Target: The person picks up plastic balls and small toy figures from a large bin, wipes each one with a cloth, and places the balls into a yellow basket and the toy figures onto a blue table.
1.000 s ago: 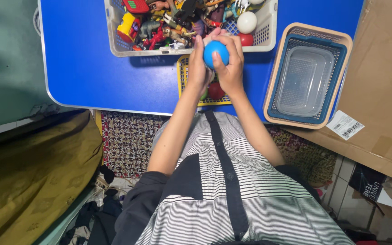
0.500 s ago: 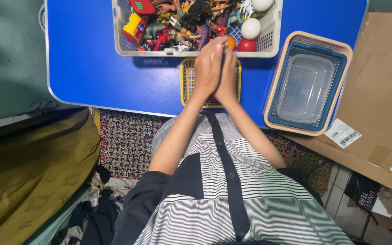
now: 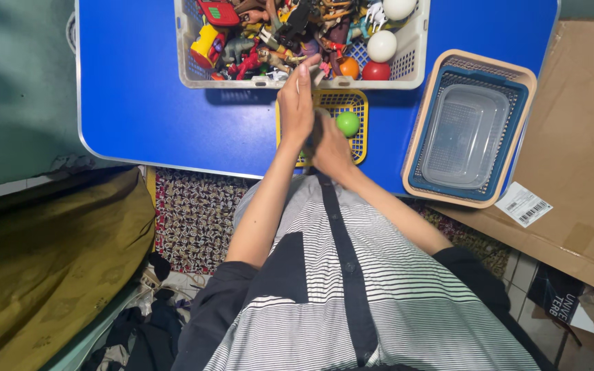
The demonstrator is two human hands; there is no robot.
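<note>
My left hand (image 3: 297, 103) stands edge-on with straight fingers, its tips at the near rim of the white basket (image 3: 185, 69). My right hand (image 3: 329, 145) lies just below and to the right, pressed against the left palm, over the small yellow mesh basket (image 3: 352, 103). Its fingers are hidden, so I cannot tell whether anything is between the hands. A green ball (image 3: 347, 124) lies in the yellow basket, just right of my right hand. The blue ball is not visible.
The white basket on the blue table (image 3: 146, 117) is heaped with small toys, among them a white ball (image 3: 382, 46) and a red ball (image 3: 376, 71). At the right, a clear plastic box (image 3: 463, 137) sits in stacked blue and tan trays (image 3: 414, 148). Cardboard (image 3: 586, 137) lies beyond.
A second ago both hands held a blue ball above the yellow basket. They then came together and lowered. The blue ball is gone from sight and a green ball now shows in the yellow basket.
</note>
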